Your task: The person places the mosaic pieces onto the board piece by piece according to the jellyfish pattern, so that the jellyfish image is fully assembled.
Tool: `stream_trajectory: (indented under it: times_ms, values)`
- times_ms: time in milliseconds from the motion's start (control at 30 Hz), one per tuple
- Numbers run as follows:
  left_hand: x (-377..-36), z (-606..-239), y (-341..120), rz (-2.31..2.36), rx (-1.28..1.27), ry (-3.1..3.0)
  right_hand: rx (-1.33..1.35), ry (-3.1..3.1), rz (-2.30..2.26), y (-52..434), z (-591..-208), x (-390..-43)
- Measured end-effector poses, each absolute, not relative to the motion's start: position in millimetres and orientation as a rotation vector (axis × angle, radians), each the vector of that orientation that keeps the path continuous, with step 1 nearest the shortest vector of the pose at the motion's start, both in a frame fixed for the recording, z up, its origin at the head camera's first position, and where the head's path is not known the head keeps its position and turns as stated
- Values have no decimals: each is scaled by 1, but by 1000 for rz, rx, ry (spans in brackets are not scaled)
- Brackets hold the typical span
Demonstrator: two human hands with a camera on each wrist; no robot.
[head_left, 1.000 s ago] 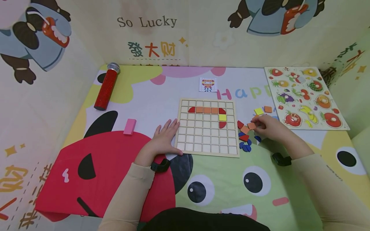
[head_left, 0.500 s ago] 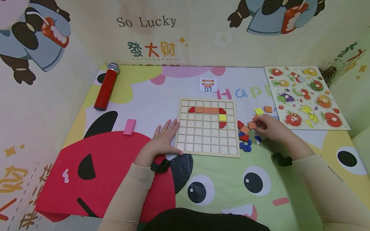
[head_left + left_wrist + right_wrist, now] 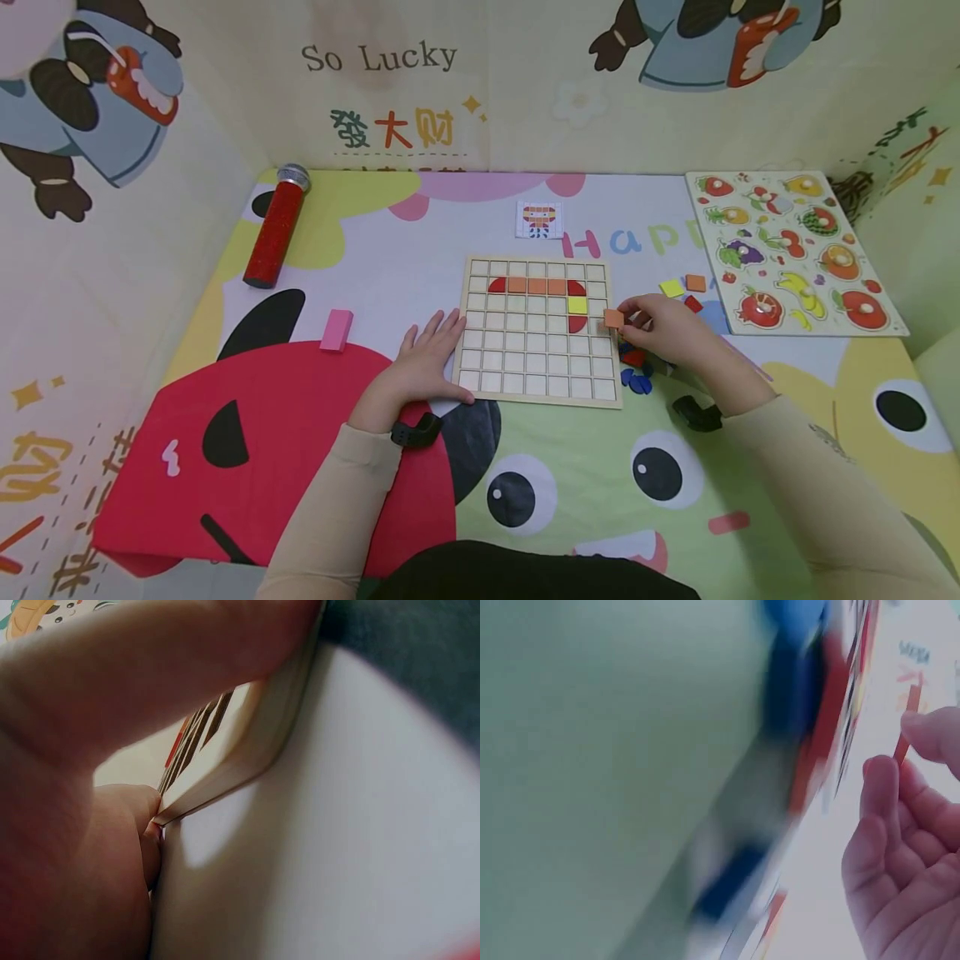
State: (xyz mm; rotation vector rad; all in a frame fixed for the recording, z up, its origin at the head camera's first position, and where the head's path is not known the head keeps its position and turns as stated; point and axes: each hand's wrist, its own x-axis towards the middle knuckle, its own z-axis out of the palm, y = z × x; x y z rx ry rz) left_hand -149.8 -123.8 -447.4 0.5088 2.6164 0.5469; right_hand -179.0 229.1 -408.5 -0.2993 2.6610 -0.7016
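Observation:
A wooden grid board [image 3: 537, 331] lies flat on the mat, with a row of red and orange tiles, a yellow tile and a red piece set in its upper cells. My left hand [image 3: 422, 357] rests flat against the board's left edge [image 3: 225, 776], fingers straight. My right hand [image 3: 663, 327] pinches a small orange square tile [image 3: 613, 318] at the board's right edge; the tile [image 3: 902, 747] shows edge-on between thumb and fingertips in the blurred right wrist view. Loose red and blue tiles [image 3: 636, 372] lie under and beside that hand.
A yellow tile [image 3: 671, 288] and an orange tile [image 3: 695, 282] lie right of the board. A fruit peg puzzle [image 3: 791, 252] sits at the far right, a pattern card [image 3: 539, 220] behind the board, a red glitter tube [image 3: 274, 227] and a pink block [image 3: 337, 328] at left. Printed walls surround the mat.
My right hand has lifted an orange tile from the loose pile and carried it left to the board's right edge. The left hand has stayed put.

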Motion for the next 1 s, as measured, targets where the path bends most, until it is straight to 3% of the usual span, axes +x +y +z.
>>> stream_trajectory:
  times_ms: [367,1000]
  values:
    - [-150,-449,-125,550,509,2612,-362,2652,-687,173,-416,-189]
    - [-151,-451,-124,552,509,2614,-429,2736,-420,163,-422,-193]
